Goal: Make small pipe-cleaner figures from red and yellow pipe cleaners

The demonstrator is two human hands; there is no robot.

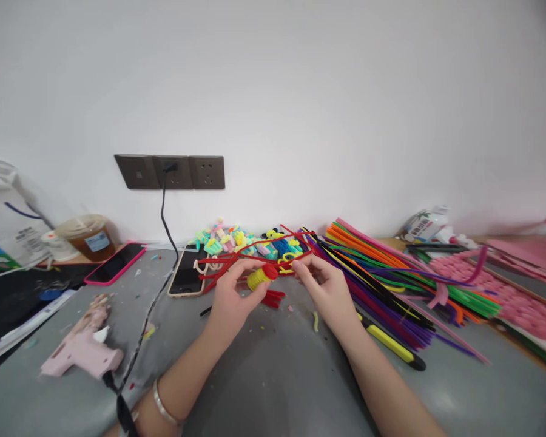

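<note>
1 pink-edged phone (116, 264), 1 lidded tub (87, 240)

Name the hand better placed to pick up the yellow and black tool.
Probably the right hand: the yellow and black tool lies nearer to it. The left hand is farther away and holds the yellow coil. Whether the right grip is free, I can't tell.

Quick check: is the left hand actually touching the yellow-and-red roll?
Touching. The head view shows the left hand pinching the yellow-and-red roll, with no gap between them.
</note>
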